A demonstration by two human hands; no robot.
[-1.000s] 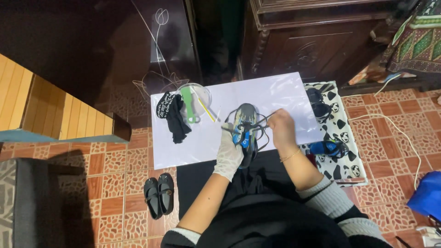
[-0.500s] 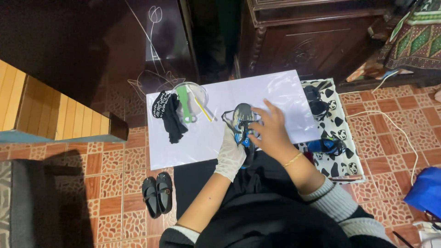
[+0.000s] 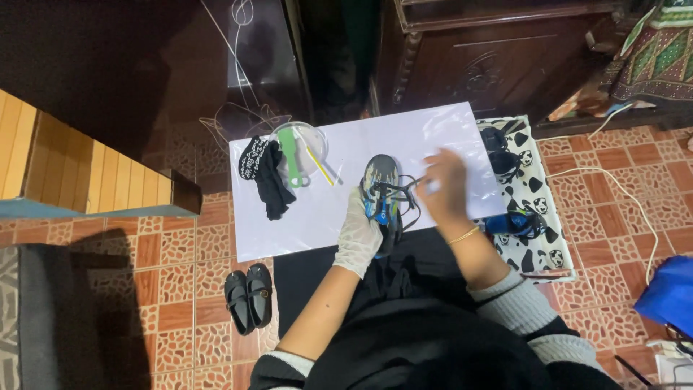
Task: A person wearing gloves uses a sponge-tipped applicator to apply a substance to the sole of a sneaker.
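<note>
White-gloved left hand [image 3: 359, 235] is gripping the blue-black shoe [image 3: 381, 195] on the white sheet [image 3: 303, 217], fingers clamped round it. Bare right hand [image 3: 445, 184] is blurring beside its black lace [image 3: 404, 189]; I cannot tell how its fingers are set.

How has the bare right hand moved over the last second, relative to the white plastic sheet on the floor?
Yes. The right hand has shifted rightward and slightly away from the blue-and-black sandal, out over the white plastic sheet, towards its right edge.

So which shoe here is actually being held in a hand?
The black-and-blue strappy sandal on the white sheet, gripped by the gloved left hand; the small black pair lies untouched on the tiles.
</note>
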